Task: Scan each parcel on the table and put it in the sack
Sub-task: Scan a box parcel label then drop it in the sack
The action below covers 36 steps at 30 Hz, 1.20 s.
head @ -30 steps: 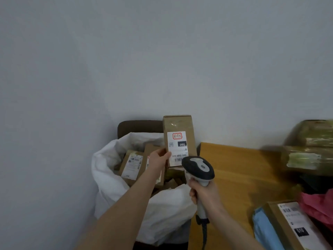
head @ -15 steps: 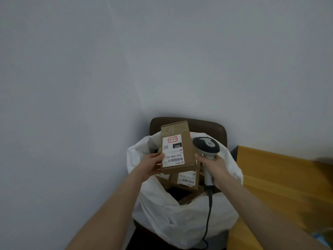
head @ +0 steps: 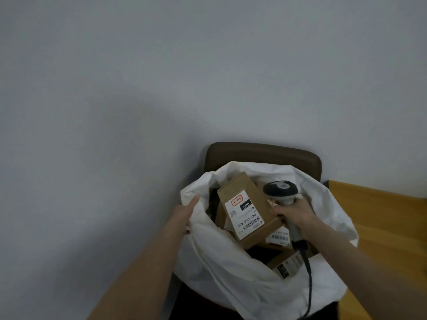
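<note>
Dim, flat, cool-toned indoor light, direction not determinable. Broad soft shadow on wall (head: 92, 135) left of sack (head: 231, 285); near-black shade inside sack mouth and below it. White fabric rendered grey. Overall soft focus; large print on label (head: 245, 214) legible, small print smeared. Wide-angle stretch toward frame edges.

Parcels (head: 249, 213) crowd the sack (head: 231, 273) mouth (top one tilted); narrow gap beside its left rim

Cable (head: 309, 285) of scanner (head: 280, 191) beyond bottom edge.
</note>
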### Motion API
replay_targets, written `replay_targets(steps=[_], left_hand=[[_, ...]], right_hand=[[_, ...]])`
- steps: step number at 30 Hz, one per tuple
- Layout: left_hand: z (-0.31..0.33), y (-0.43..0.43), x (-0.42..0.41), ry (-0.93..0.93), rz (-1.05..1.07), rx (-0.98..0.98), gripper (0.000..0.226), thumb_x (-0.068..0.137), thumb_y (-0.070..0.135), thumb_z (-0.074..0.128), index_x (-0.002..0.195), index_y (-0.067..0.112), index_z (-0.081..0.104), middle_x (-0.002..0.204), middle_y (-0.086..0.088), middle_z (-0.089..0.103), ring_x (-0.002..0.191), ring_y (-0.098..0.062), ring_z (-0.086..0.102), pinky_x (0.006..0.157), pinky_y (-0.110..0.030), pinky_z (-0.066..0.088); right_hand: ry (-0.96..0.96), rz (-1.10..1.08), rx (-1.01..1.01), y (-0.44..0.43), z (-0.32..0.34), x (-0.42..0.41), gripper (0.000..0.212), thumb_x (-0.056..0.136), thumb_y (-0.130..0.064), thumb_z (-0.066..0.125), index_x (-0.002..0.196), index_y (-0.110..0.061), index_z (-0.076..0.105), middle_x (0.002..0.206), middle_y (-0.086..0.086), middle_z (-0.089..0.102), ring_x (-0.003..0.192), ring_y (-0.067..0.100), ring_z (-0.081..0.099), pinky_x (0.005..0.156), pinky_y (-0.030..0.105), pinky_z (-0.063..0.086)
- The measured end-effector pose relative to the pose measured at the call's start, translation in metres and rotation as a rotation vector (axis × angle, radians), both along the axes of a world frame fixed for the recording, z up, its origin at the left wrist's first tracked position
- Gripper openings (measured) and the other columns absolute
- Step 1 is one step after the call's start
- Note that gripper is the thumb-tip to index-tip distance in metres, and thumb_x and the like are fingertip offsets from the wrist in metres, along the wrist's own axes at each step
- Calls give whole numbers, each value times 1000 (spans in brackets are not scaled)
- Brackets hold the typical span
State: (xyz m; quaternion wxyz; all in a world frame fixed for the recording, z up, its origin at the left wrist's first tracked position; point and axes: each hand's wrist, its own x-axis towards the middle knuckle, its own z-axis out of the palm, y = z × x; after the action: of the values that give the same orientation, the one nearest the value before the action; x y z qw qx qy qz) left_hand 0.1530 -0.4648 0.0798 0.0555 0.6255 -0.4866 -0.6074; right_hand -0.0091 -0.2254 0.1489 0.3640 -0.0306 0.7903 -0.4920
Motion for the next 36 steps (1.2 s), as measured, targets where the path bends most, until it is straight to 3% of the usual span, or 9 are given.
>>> replay_targets(steps=[2,6,11,16,19,24,28,33,36], left_hand=[[1,-8,2,122,11,20,64,88,34,67,137,0,44,131,-22,53,115,-38,55,98,-51,47],[31,-33,1,160,-130,-400,31,91,29,61,108,2,65,98,-15,67,88,-28,63,72,-34,52],[45,-34,10,212,-173,-510,17,91,24,61,82,11,68,69,1,62,68,-16,58,60,-26,45],[37,-40,14,179,-131,-538,10,92,21,59,86,15,65,81,-5,65,75,-19,60,66,-31,48],[29,-40,15,71,-144,-589,14,92,19,56,90,8,66,79,-5,62,79,-25,60,60,-27,44],[35,-24,-23,-160,-239,-687,50,94,23,57,139,6,43,136,-18,45,122,-34,47,102,-40,39],[51,4,-58,-376,-555,-1097,54,93,26,57,143,15,37,144,-15,36,130,-31,38,110,-39,32],[58,88,-100,-232,-961,-1111,46,94,20,56,138,19,44,142,-9,38,128,-25,41,99,-37,45],[61,156,-118,-218,-1173,-1153,44,93,21,58,135,20,45,138,-8,41,123,-25,46,99,-37,46]], right_hand=[[52,40,58,-14,-4,2,18,73,1,74,88,-1,65,88,24,70,69,26,64,61,33,54],[113,76,85,-57,-14,6,23,72,-10,79,88,-10,62,86,11,69,80,24,67,76,38,57],[213,285,156,-115,-43,35,26,77,-26,79,86,-21,55,87,1,65,83,17,64,78,35,56],[162,344,140,-133,-82,65,26,79,-38,76,77,-23,54,76,-1,63,70,13,59,53,24,40],[125,253,115,-123,-84,55,24,81,-35,75,81,-18,57,79,3,65,71,15,62,54,25,45],[74,51,1,-81,-59,26,17,86,-24,72,81,-11,62,71,5,69,59,14,66,54,25,52],[-8,-131,-34,-31,-30,10,27,86,-32,71,86,-7,63,67,11,69,54,19,63,55,30,53],[-193,-401,-184,46,0,5,27,86,-27,71,87,-3,58,61,12,60,49,22,54,57,33,53],[-303,-488,-289,102,11,12,25,92,-24,65,88,-3,53,58,10,54,42,18,48,44,26,42]])
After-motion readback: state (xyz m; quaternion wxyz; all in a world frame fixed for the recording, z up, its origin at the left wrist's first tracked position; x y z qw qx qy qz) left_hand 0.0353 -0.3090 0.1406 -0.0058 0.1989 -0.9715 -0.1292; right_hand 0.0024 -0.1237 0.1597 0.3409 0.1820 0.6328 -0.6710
